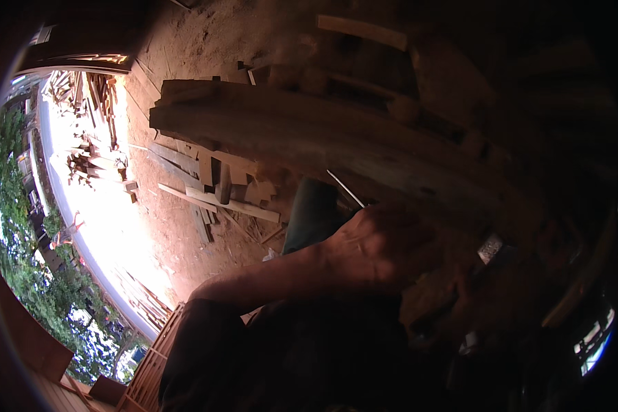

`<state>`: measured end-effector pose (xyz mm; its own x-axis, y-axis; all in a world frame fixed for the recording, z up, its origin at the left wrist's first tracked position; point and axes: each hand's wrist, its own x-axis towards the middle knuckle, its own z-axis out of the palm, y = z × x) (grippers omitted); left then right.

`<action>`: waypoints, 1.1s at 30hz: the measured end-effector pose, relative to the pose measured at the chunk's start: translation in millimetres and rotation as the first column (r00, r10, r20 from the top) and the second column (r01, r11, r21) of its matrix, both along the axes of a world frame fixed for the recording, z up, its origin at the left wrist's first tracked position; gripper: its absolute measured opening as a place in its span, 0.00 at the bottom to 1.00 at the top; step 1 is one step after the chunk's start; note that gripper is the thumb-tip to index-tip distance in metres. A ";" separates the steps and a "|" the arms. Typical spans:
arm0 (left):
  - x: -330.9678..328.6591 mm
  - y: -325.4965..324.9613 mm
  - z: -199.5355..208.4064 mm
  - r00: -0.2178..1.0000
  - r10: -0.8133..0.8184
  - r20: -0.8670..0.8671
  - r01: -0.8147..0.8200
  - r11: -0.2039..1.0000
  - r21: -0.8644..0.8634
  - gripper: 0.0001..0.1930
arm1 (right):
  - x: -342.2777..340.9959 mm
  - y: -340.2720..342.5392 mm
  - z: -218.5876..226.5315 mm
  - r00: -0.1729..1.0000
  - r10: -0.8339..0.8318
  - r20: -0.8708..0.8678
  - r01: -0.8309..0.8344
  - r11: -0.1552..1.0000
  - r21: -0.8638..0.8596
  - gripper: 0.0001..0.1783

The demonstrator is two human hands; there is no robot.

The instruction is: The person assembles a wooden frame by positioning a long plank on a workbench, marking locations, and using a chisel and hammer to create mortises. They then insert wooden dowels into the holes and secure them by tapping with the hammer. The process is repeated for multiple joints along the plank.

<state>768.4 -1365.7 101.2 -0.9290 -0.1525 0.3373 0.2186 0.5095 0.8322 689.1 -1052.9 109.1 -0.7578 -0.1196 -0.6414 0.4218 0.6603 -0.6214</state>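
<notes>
My left hand (pixel 384 240) reaches in from the lower left, its fingers curled and mostly lost in shadow. A thin, bright metal rod (pixel 347 190) sticks out of it toward the upper left; what kind of tool it belongs to is hidden. Just beyond the hand lies a long, thick wooden beam (pixel 288 130), close to the rod's tip. To the right of my left hand, a small pale, shiny piece (pixel 489 248) catches light. My right hand cannot be made out in the darkness there.
Wood offcuts (pixel 233 199) and boards lie on the dirt ground left of my hand. A loose plank (pixel 362 31) lies at the far side. Stacked timber (pixel 93 103) stands in sunlight at the far left, and a person (pixel 65 233) is outside. Deep shadow covers the right side.
</notes>
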 end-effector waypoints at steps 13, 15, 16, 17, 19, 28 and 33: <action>5.1 -10.4 -4.6 0.982 -0.023 0.186 0.038 0.996 -0.078 0.19 | 0.1 -42.0 18.9 0.965 -0.256 -0.053 0.249 0.961 -0.121 0.14; 5.0 -11.7 -9.2 0.973 -0.018 0.231 0.061 0.981 -0.182 0.20 | 0.5 -42.5 19.7 0.941 -0.272 -0.200 0.252 0.960 -0.118 0.14; 4.3 -12.1 -10.7 0.979 -0.004 0.202 0.049 0.974 -0.220 0.20 | 0.5 -42.2 20.5 0.916 -0.274 -0.293 0.248 0.961 -0.122 0.15; 2.5 -12.5 -12.0 0.986 0.008 0.169 0.037 0.965 -0.258 0.19 | -1.2 -40.5 24.0 0.915 -0.258 -0.309 0.233 0.965 -0.116 0.15; -0.9 -12.6 -13.6 0.993 0.012 0.118 0.019 0.965 -0.262 0.19 | -4.7 -37.4 31.7 0.940 -0.182 -0.289 0.151 0.980 -0.128 0.16; -8.4 -10.8 -17.4 0.988 0.127 -0.088 -0.137 0.984 -0.116 0.15 | 0.0 -54.0 49.6 0.918 -0.213 -0.335 0.135 0.962 -0.239 0.18; -11.7 -10.9 -12.5 0.965 0.228 -0.132 -0.238 0.969 -0.064 0.08 | -9.6 -44.7 60.9 0.869 -0.114 -0.481 0.073 0.992 -0.103 0.13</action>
<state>756.8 -1376.6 88.7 -0.8218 -0.3279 0.4659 0.1838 0.6213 0.7617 679.5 -1097.6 170.0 -0.9810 -0.0676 -0.1818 0.1110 0.5731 -0.8119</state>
